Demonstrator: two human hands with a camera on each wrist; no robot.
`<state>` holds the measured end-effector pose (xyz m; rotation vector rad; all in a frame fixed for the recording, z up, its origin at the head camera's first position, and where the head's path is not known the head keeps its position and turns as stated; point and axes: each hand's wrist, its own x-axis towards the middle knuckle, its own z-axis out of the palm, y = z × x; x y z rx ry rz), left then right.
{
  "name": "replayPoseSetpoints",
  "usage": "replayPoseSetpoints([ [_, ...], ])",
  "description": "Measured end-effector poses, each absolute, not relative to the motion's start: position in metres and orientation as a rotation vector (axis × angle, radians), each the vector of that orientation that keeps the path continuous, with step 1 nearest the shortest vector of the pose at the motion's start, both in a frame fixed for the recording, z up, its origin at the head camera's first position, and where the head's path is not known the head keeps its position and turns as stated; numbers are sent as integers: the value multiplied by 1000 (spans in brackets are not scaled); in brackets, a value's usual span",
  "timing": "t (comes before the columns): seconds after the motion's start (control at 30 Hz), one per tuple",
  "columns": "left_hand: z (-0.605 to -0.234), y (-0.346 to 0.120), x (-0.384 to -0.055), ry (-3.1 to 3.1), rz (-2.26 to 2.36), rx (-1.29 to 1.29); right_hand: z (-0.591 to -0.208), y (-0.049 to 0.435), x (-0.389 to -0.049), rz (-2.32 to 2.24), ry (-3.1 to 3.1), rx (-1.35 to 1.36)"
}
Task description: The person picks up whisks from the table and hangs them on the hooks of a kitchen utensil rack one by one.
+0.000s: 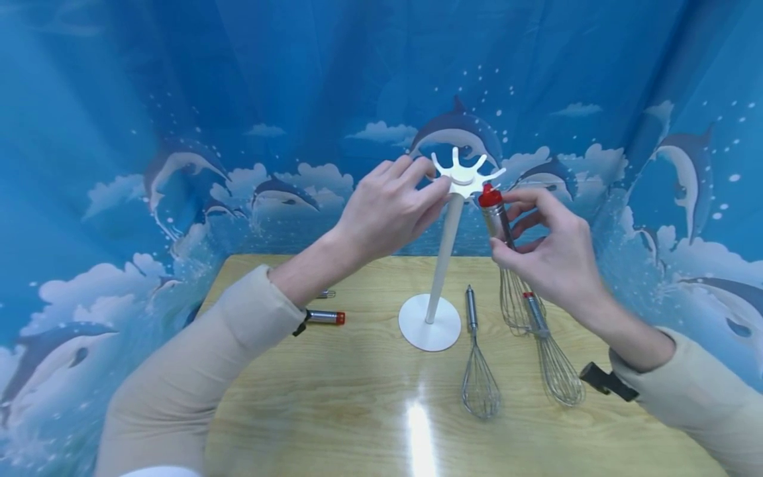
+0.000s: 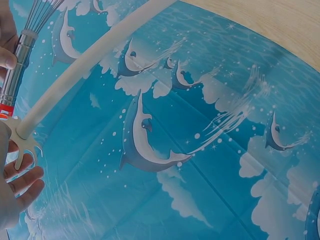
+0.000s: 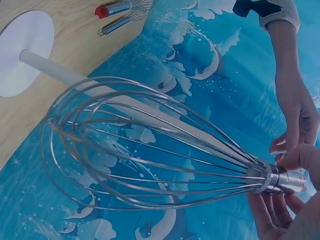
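Observation:
A white stand (image 1: 444, 258) has a round base, a slim post and a top ring of curved hooks (image 1: 463, 173). My left hand (image 1: 393, 202) pinches the left side of that hook ring between thumb and forefinger. With fingers and thumb, my right hand (image 1: 545, 245) holds a balloon whisk (image 3: 150, 150) by its steel handle, the red end (image 1: 490, 197) up beside the ring and the wire loops hanging down. In the left wrist view the red end lies against or very near a hook; whether it hangs there I cannot tell.
Right of the stand's base (image 1: 420, 328) lie a plain steel whisk (image 1: 477, 371) and a red-ended whisk (image 1: 554, 364). Left of it, partly behind my sleeve, is another red-ended handle (image 1: 328, 317) with a smaller whisk (image 3: 115, 25) beside it. A dolphin-print curtain (image 1: 334, 86) surrounds the wooden table (image 1: 334, 397).

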<state>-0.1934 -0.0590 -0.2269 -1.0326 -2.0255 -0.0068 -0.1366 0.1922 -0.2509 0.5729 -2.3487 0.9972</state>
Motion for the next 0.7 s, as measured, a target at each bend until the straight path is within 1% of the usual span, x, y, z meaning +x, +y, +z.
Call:
replayPoseSetpoints([
  [0.7,-227,-59,-194,-2025,-24,-1031,-265,180,-145,1192,-2287,537],
])
